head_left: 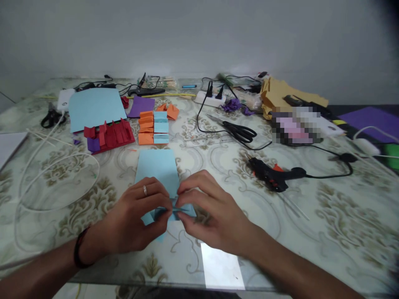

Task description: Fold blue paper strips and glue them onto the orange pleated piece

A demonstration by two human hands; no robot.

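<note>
A light blue paper strip [158, 166] lies on the patterned table, its near end folded. My left hand [139, 211] pinches the fold from the left between thumb and fingers; a ring and a dark bracelet are on it. From the right, my right hand [208, 207] pinches the same fold, fingertips nearly touching those of the left. Beyond the strip are folded orange paper pieces [146, 128] beside folded light blue ones [161, 126]. To their left sits a red pleated paper piece [115, 136] with a purple end.
A black glue gun [269, 172] with its cord lies on the right. Scissors [233, 128] rest at centre right, near a white power strip [210, 99]. A large blue sheet [96, 107] lies at the back left, and a white cable [23, 182] loops across the left side.
</note>
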